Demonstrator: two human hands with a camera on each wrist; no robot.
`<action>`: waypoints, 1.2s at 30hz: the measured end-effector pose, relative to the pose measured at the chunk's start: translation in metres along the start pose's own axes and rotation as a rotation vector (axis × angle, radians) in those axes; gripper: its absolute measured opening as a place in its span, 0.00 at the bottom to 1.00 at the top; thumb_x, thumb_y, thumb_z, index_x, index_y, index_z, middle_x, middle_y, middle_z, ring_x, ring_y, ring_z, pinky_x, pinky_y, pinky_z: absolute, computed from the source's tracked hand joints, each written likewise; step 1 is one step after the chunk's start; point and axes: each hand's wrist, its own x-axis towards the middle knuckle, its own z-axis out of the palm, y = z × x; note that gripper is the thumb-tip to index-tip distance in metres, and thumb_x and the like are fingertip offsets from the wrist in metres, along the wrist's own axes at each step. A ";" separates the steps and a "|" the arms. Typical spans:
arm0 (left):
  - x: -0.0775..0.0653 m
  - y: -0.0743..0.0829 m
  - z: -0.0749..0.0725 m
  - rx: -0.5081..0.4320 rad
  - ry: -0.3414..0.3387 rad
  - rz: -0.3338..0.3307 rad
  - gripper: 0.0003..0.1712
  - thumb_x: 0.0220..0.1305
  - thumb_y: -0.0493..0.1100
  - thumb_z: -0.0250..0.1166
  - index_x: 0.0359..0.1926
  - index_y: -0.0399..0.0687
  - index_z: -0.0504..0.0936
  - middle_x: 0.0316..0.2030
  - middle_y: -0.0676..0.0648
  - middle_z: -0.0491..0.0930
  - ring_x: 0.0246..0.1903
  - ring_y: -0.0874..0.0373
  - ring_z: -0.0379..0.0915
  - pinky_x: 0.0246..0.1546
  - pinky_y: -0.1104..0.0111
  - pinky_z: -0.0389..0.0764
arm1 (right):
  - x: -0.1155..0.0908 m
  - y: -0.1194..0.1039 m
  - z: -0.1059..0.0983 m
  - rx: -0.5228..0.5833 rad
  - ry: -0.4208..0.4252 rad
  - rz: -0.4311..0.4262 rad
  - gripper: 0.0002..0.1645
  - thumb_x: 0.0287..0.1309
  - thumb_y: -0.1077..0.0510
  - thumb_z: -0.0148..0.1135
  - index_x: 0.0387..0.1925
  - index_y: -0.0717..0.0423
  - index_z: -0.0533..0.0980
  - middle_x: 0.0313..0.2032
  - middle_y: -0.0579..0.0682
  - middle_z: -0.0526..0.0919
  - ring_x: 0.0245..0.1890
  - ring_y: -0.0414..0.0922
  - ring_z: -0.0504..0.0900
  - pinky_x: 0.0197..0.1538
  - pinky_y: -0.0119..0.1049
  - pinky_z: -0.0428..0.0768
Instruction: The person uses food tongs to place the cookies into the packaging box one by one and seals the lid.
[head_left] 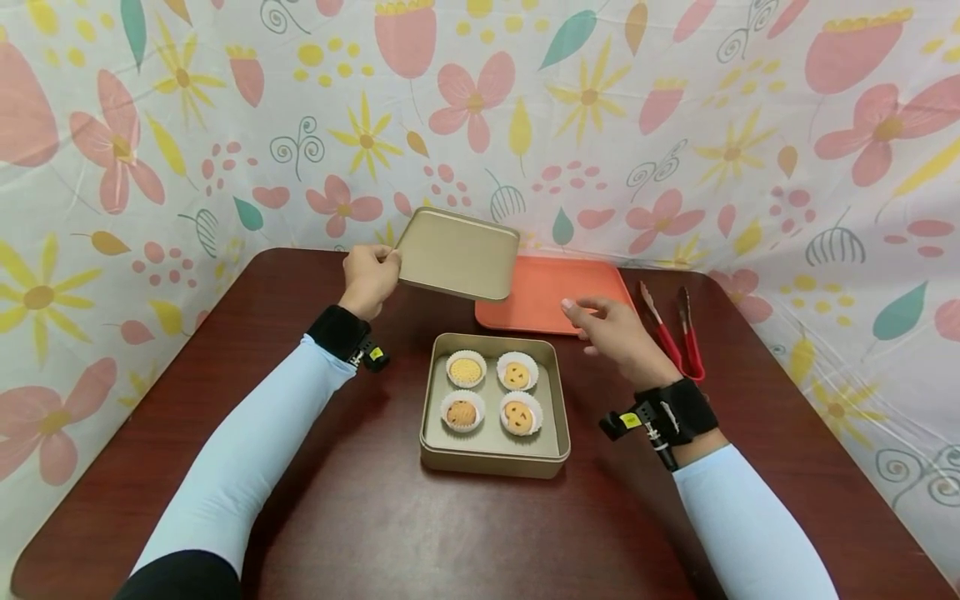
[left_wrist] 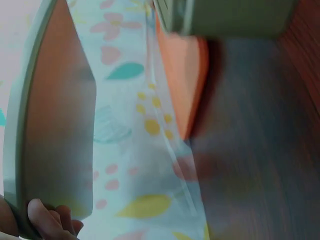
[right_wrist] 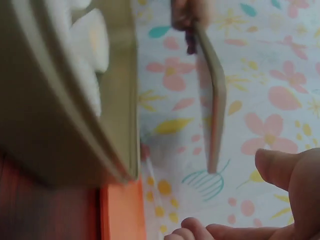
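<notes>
My left hand (head_left: 371, 277) grips a gold tin lid (head_left: 459, 254) by its left edge, raised above the back of the table. In the left wrist view, curled fingers (left_wrist: 47, 220) pinch the lid's rim. Over the right part of the orange tray, my right hand (head_left: 613, 335) is held in the air with loosely bent fingers and nothing in them. The gold square tin (head_left: 493, 467) stands uncovered in front of both hands. Inside sit cookies in white paper cups: a round yellow one (head_left: 465, 371), a brown one (head_left: 461, 413) and two with cut-out holes (head_left: 517, 415).
An orange tray (head_left: 555, 292) lies at the back of the dark wooden table (head_left: 360, 517), partly behind the lid. Red-handled tongs (head_left: 693, 350) rest to the right of the tray. A flower-printed cloth (head_left: 472, 100) hangs behind the table and along its sides.
</notes>
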 end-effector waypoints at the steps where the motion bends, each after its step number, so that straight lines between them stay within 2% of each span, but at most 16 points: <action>1: -0.002 0.002 0.002 -0.009 -0.004 0.006 0.16 0.76 0.43 0.60 0.45 0.34 0.88 0.34 0.44 0.79 0.34 0.54 0.70 0.31 0.70 0.74 | 0.000 -0.001 0.000 0.043 -0.008 0.002 0.51 0.69 0.29 0.55 0.78 0.56 0.58 0.69 0.63 0.68 0.64 0.63 0.72 0.64 0.56 0.79; 4: -0.010 0.009 0.007 -0.038 -0.005 0.026 0.15 0.76 0.42 0.60 0.47 0.34 0.88 0.30 0.47 0.78 0.29 0.56 0.70 0.27 0.71 0.73 | 0.001 -0.007 0.002 0.186 -0.049 0.007 0.50 0.70 0.30 0.55 0.77 0.59 0.59 0.66 0.64 0.69 0.66 0.60 0.70 0.63 0.50 0.80; 9: -0.022 0.016 0.016 -0.064 -0.007 0.078 0.14 0.76 0.41 0.61 0.48 0.35 0.89 0.28 0.47 0.78 0.25 0.56 0.69 0.25 0.72 0.71 | 0.005 -0.017 0.003 0.401 -0.124 0.046 0.45 0.72 0.32 0.53 0.74 0.59 0.63 0.63 0.60 0.70 0.54 0.48 0.75 0.54 0.35 0.83; 15: -0.033 0.019 0.025 -0.066 -0.002 0.116 0.14 0.76 0.41 0.61 0.45 0.37 0.89 0.26 0.47 0.76 0.25 0.56 0.68 0.27 0.69 0.70 | 0.012 -0.026 0.006 0.537 -0.148 0.080 0.40 0.73 0.34 0.53 0.72 0.57 0.63 0.61 0.56 0.72 0.51 0.46 0.77 0.51 0.33 0.82; 19: -0.042 0.022 0.031 -0.082 -0.007 0.111 0.14 0.76 0.41 0.61 0.49 0.38 0.89 0.29 0.46 0.80 0.28 0.56 0.70 0.29 0.70 0.72 | 0.017 -0.031 0.008 0.596 -0.133 0.069 0.36 0.73 0.36 0.53 0.68 0.56 0.67 0.53 0.52 0.78 0.48 0.46 0.79 0.49 0.34 0.82; 22: -0.048 0.024 0.035 -0.085 -0.006 0.111 0.14 0.76 0.41 0.61 0.50 0.38 0.88 0.31 0.45 0.82 0.28 0.56 0.71 0.29 0.69 0.72 | 0.019 -0.032 0.008 0.620 -0.119 0.046 0.29 0.75 0.38 0.51 0.62 0.56 0.71 0.46 0.49 0.80 0.45 0.45 0.80 0.48 0.36 0.80; 26: -0.055 0.025 0.040 -0.075 -0.006 0.132 0.15 0.76 0.42 0.60 0.52 0.37 0.88 0.31 0.44 0.82 0.27 0.56 0.71 0.28 0.68 0.72 | 0.022 -0.032 0.008 0.672 -0.087 0.019 0.19 0.78 0.44 0.49 0.45 0.56 0.74 0.40 0.47 0.79 0.42 0.44 0.79 0.45 0.36 0.81; 29: -0.061 0.022 0.042 -0.058 -0.022 0.150 0.16 0.77 0.42 0.59 0.53 0.36 0.87 0.31 0.43 0.83 0.26 0.56 0.71 0.29 0.69 0.71 | 0.024 -0.031 0.008 0.700 -0.065 0.016 0.18 0.80 0.48 0.49 0.36 0.56 0.72 0.40 0.48 0.78 0.42 0.44 0.79 0.42 0.35 0.83; 32: -0.067 0.017 0.044 -0.047 -0.048 0.152 0.16 0.77 0.41 0.58 0.54 0.36 0.86 0.31 0.43 0.83 0.24 0.56 0.70 0.28 0.68 0.71 | 0.026 -0.030 0.009 0.689 -0.055 0.026 0.17 0.80 0.50 0.48 0.36 0.56 0.71 0.40 0.49 0.77 0.43 0.44 0.79 0.40 0.36 0.84; 36: -0.071 0.014 0.043 -0.046 -0.068 0.132 0.15 0.77 0.43 0.59 0.50 0.39 0.88 0.29 0.45 0.83 0.24 0.54 0.71 0.29 0.67 0.72 | 0.027 -0.029 0.009 0.643 -0.056 0.036 0.15 0.81 0.50 0.46 0.41 0.57 0.70 0.41 0.49 0.77 0.43 0.44 0.79 0.40 0.36 0.84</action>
